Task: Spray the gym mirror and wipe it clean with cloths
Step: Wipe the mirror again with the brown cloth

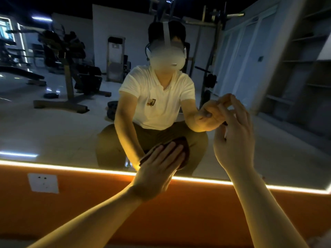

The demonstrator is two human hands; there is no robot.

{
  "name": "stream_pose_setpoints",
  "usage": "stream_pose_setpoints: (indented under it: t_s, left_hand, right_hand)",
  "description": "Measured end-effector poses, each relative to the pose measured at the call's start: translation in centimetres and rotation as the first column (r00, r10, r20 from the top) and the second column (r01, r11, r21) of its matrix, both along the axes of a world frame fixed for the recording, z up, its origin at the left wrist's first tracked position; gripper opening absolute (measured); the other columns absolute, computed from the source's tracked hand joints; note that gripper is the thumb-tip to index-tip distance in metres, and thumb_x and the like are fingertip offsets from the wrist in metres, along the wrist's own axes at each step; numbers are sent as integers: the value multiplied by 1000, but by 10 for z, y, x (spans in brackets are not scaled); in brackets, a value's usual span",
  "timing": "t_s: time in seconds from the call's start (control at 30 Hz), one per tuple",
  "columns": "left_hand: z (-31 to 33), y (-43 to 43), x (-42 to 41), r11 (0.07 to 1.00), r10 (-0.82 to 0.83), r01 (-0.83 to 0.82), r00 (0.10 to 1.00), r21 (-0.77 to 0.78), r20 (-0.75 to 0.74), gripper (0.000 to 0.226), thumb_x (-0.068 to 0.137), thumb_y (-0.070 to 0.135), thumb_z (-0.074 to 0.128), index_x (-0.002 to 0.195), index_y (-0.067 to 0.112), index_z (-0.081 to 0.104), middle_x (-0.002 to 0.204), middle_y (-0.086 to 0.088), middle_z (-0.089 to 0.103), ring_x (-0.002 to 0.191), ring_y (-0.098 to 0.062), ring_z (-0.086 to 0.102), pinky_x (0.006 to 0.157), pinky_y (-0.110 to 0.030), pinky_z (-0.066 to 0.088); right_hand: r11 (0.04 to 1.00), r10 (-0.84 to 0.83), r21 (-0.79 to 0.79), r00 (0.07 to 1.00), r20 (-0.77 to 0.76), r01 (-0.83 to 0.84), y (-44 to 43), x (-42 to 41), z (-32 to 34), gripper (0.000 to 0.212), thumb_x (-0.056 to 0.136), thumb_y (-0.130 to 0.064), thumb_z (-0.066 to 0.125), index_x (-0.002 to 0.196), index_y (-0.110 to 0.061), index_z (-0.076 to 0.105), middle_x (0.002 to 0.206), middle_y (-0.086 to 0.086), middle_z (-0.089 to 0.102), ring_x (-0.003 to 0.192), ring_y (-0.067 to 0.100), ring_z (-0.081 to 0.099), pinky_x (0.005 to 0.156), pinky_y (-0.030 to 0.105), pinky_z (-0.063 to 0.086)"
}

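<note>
- The left hand (157,169) lies flat with straight fingers, pressing a dark red cloth (185,146) against the mirror (53,126), just above the mirror's bottom edge, near its middle.
- The right hand (234,140) is raised higher and to the right, fingers loosely bent and apart, fingertips at the glass, gripping nothing I can make out.
- A glowing light strip (71,168) runs along the mirror's bottom edge.
- A white wall socket (43,183) sits on the orange wall (179,212) below.

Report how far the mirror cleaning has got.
Done: nothing here shows whether spraying happened. In hand: the left hand presses a dark cloth flat on the mirror near its lower edge; the right hand hovers by the glass, apparently empty. Left: probably wiping the rest; streaks cannot be judged here.
</note>
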State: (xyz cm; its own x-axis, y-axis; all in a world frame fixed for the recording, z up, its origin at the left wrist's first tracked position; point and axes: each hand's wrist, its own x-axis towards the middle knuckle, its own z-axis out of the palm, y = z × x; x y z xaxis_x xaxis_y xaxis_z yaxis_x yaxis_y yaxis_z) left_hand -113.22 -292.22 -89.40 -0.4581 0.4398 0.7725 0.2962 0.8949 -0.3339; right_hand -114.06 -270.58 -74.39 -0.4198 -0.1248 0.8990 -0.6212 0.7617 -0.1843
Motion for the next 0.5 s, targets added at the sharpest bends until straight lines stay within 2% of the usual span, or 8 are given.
stream_pose_setpoints:
  t_s: [0.1, 0.2, 0.27, 0.33, 0.4, 0.43, 0.5]
  left_hand:
    - [-5, 39, -13, 996, -14, 18, 999, -89, 47, 74, 94, 19, 60, 162, 17, 30, 172, -8, 18, 161, -28, 10, 131, -46, 2]
    - [0, 52, -16, 976, -1, 15, 998, -218, 62, 77, 92, 17, 58, 162, 16, 28, 171, -10, 16, 160, -29, 7, 130, -47, -9]
    - [14, 39, -17, 966, -14, 18, 1000, -260, 16, 76, 93, 17, 54, 162, 15, 24, 170, -10, 15, 159, -28, 5, 130, -47, -7]
    - [39, 17, -14, 981, -11, -1, 998, -196, -64, 72, 95, 16, 49, 161, 14, 22, 169, -10, 18, 159, -29, 5, 130, -48, -2]
    - [72, -6, -10, 998, 42, -50, 987, -47, -156, 76, 92, 14, 56, 160, 13, 23, 170, -12, 20, 159, -32, 7, 131, -50, 2]
    - [88, -17, -7, 997, 73, -65, 977, 43, -202, 79, 90, 11, 62, 160, 11, 26, 169, -14, 22, 159, -32, 8, 131, -50, 3]
    - [106, -28, -6, 974, 117, -54, 950, 219, -291, 77, 90, 6, 70, 157, 6, 33, 166, -18, 27, 159, -33, 10, 131, -50, 5]
  right_hand:
    - [1000, -18, 23, 1000, -11, 18, 14, -5, 4, 45, 94, -14, 48, 138, -14, 59, 159, 9, 42, 144, 31, 42, 110, 57, 45]
    - [999, -7, 38, 999, -38, 9, 19, -7, 7, 41, 96, -18, 47, 133, -14, 63, 157, 5, 43, 142, 27, 44, 109, 52, 46]
    - [1000, -5, 17, 998, -62, 7, 16, -9, 8, 40, 96, -17, 46, 131, -13, 65, 154, 6, 47, 139, 26, 47, 109, 42, 45]
    - [1000, -14, -25, 996, -87, 11, 12, -10, 10, 41, 95, -18, 42, 128, -11, 66, 148, 7, 53, 134, 26, 50, 107, 26, 38]
    - [997, -13, -72, 994, -105, 6, 7, -12, 13, 40, 94, -16, 43, 125, -11, 68, 144, 7, 56, 130, 27, 53, 103, 16, 33]
    - [996, -12, -90, 994, -109, 2, 5, -13, 13, 40, 93, -15, 43, 125, -12, 68, 142, 7, 56, 129, 27, 53, 101, 17, 36]
    - [993, -24, -120, 993, -114, 10, -1, -12, 13, 42, 91, -15, 42, 124, -12, 68, 141, 8, 56, 127, 28, 52, 96, 29, 47]
